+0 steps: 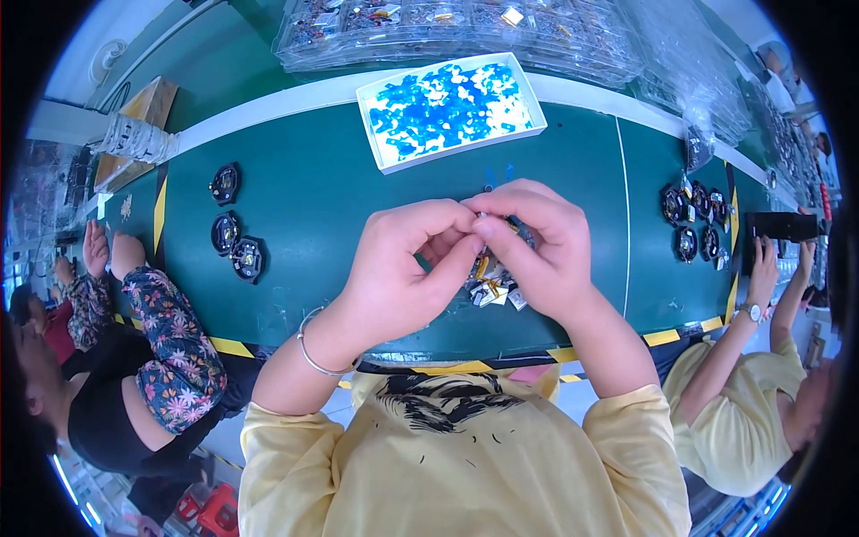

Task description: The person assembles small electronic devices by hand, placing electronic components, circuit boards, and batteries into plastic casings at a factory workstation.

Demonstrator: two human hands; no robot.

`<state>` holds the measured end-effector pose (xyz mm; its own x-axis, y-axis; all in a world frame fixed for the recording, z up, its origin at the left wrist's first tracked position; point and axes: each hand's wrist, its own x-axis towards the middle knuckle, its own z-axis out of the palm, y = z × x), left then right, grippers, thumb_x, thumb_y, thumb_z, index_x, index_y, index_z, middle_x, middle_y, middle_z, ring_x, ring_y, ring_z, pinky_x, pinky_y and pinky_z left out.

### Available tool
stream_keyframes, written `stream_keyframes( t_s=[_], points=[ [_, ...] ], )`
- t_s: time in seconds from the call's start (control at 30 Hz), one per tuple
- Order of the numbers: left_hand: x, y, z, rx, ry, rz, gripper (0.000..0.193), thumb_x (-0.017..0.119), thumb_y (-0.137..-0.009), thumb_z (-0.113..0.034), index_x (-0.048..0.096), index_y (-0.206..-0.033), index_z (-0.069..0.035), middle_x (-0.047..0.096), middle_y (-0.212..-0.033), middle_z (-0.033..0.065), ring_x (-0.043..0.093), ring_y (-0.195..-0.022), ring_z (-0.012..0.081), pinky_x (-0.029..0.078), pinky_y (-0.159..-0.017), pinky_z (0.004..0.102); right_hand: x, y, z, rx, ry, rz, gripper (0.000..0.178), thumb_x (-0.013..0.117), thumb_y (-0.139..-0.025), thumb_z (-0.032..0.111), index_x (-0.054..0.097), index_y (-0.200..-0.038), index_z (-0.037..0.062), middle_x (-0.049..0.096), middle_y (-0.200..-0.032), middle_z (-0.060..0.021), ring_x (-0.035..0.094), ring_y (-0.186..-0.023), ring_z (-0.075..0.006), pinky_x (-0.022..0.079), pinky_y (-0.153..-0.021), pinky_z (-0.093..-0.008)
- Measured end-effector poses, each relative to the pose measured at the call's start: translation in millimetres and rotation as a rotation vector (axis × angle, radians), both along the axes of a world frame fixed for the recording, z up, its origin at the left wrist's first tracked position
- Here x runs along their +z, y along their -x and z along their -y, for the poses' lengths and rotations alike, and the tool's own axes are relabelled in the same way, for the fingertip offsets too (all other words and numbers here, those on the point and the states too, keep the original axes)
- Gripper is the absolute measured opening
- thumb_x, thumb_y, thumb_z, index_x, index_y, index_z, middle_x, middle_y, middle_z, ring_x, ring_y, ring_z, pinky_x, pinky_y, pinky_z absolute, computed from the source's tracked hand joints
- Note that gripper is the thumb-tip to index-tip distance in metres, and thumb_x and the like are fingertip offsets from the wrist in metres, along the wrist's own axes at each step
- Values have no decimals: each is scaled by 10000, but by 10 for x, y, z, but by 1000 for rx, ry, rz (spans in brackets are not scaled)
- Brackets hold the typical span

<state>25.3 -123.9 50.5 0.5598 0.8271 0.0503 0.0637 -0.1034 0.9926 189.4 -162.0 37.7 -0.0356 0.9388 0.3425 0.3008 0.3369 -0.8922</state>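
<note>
My left hand and my right hand meet over the green table in front of my chest. Thumb and forefinger of each are pinched together, tip to tip, around something too small and hidden to name. Just under my right hand lies a pile of small electronic parts, silver, yellow and dark, partly covered by my fingers. Beyond the hands stands a shallow white box holding many small blue pieces. A few loose blue bits lie between the box and my hands.
Three round black housings lie to the left; several more sit with small parts at the right. Clear compartment trays fill the back. Striped tape edges the table. Co-workers sit on both sides, one handling a black object.
</note>
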Motion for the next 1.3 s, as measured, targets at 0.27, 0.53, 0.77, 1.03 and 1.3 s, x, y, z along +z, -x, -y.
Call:
stream_keyframes(
  t_s=[0.27, 0.53, 0.77, 1.03, 1.3],
  points=[
    [-16, 11, 2, 8, 81, 30, 27, 587, -816, -3, 614, -819, 1, 598, -647, 15, 525, -536, 21, 393, -468, 189, -1, -36, -43, -115, -271, 136, 122, 640, -676, -32, 623, -793, -2, 629, -776, -104, 589, -672, -188, 455, -605, -272],
    [46, 43, -30, -65, -13, -89, 39, 578, -817, -9, 613, -825, 5, 589, -662, 47, 539, -531, 77, 401, -477, 211, -5, -45, -89, -95, -336, 292, 119, 628, -638, -38, 580, -729, 21, 585, -681, -81, 554, -589, -190, 430, -529, -268],
    [40, 95, -86, -110, -148, -173, 68, 562, -838, -14, 622, -843, 17, 610, -682, 25, 552, -561, 52, 414, -494, 191, 11, -24, -122, -64, -359, 329, 110, 629, -640, -21, 574, -720, 30, 566, -654, -68, 544, -586, -186, 425, -539, -267],
    [-11, 127, -152, -8, 57, -192, 130, 515, -885, -52, 623, -900, 20, 621, -724, 30, 566, -610, 56, 455, -536, 196, -45, -284, -462, -422, -216, 595, 233, 490, -822, -40, 589, -1030, -9, 601, -975, -130, 565, -777, -188, 445, -700, -266],
    [-129, 158, -251, 27, 504, 318, 253, 459, -930, -116, 563, -1088, 52, 643, -924, 125, 639, -838, 168, 525, -750, 277, 71, 169, -106, -157, -101, 442, 277, 636, -754, 19, 605, -1029, 10, 620, -913, -113, 601, -813, -177, 465, -724, -291]
  ],
)
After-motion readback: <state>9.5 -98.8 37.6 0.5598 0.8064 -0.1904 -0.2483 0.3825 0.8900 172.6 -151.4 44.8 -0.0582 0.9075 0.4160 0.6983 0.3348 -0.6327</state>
